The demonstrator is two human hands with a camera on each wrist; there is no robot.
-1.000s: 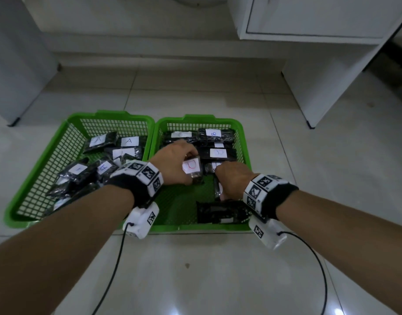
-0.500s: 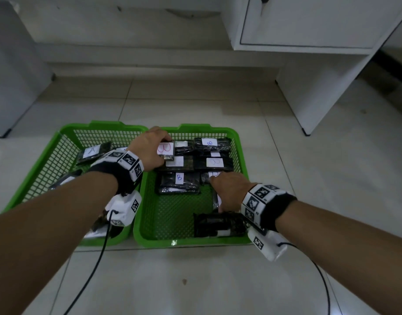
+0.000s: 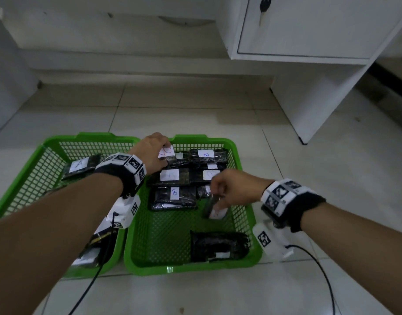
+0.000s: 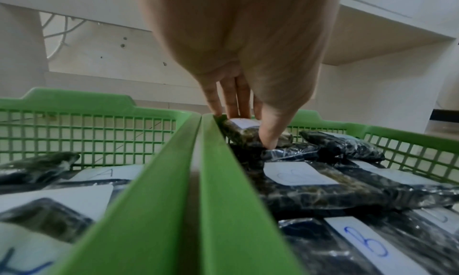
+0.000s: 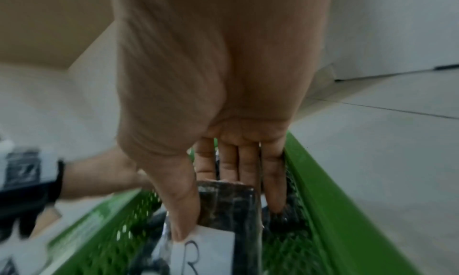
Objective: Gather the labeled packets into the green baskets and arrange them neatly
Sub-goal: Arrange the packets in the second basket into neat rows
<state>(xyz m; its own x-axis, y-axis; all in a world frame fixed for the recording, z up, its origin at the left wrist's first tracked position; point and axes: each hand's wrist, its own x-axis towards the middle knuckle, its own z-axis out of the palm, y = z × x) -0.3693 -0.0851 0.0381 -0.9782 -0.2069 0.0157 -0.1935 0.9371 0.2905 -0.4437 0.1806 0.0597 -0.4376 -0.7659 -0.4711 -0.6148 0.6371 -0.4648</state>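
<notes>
Two green baskets stand side by side on the floor: the left basket (image 3: pixel 47 155) and the right basket (image 3: pixel 245 178). Both hold dark packets with white labels. My left hand (image 3: pixel 153 153) pinches a packet with a red-lettered label (image 3: pixel 166 153) at the far left corner of the right basket (image 4: pixel 223 171); thumb and fingers clamp that packet (image 4: pixel 244 130). My right hand (image 3: pixel 227 189) holds another labeled packet (image 3: pixel 214 209) tilted above the right basket's mesh floor; in the right wrist view the thumb and fingers grip this packet (image 5: pixel 228 210).
Several packets marked B (image 3: pixel 172 196) lie in rows at the back of the right basket, and one dark packet (image 3: pixel 218 246) lies near its front edge. A packet marked A (image 3: pixel 80 165) lies in the left basket. A white cabinet (image 3: pixel 309 64) stands at the far right.
My left hand carried the red-labeled packet from the basket's middle to its far left corner. My right hand lifted a packet from the right side and tilted it up.
</notes>
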